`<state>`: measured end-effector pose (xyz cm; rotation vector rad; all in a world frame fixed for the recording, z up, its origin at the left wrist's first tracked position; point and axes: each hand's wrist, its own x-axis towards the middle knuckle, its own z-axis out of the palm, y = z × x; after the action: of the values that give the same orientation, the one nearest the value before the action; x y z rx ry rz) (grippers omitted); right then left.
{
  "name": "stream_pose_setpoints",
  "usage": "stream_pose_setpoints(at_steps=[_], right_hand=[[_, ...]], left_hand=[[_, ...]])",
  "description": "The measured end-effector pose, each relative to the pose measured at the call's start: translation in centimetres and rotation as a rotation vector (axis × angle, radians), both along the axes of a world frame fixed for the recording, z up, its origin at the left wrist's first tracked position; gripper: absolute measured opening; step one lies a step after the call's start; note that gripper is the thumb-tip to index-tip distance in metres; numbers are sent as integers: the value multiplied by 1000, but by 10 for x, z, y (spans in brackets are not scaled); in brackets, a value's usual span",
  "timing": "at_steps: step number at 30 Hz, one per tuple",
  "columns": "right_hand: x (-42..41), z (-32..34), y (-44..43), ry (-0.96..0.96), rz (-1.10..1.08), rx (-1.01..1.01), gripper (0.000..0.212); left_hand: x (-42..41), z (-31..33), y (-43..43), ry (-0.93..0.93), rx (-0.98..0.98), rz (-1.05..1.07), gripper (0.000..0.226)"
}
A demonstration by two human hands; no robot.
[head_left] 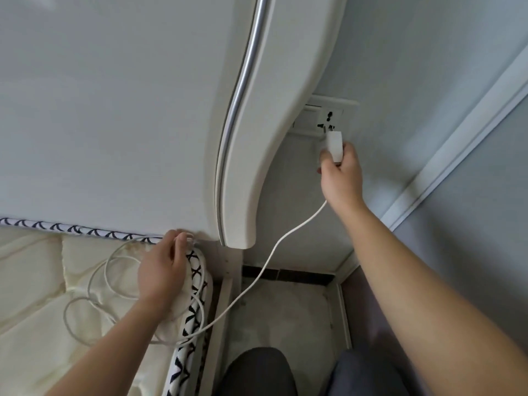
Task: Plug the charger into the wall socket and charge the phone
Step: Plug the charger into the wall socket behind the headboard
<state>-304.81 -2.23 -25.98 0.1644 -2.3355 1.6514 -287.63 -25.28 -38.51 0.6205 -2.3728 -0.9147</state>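
My right hand (340, 174) grips a white charger block (333, 145) with its prongs at the lower holes of the white wall socket (328, 117); how far in they sit I cannot tell. A white cable (274, 248) runs from the charger down to loose coils (100, 292) on the mattress. My left hand (163, 271) rests on the mattress corner, fingers pinching the cable's far end (189, 240). No phone is visible.
A white curved headboard (251, 138) with a silver trim strip partly covers the socket plate's left side. The cream mattress (34, 281) has a black-patterned edge. A narrow floor gap (285, 315) lies between bed and wall; my knees (257, 372) are below.
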Motion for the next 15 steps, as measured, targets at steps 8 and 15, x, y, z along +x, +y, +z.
stream_pose_setpoints(at_steps=[8, 15], right_hand=[[-2, 3, -3, 77, -36, 118, 13], [-3, 16, -11, 78, -87, 235, 26]], left_hand=[[0, -3, 2, -15, -79, -13, 25], [3, -8, -2, 20, -41, -60, 39]])
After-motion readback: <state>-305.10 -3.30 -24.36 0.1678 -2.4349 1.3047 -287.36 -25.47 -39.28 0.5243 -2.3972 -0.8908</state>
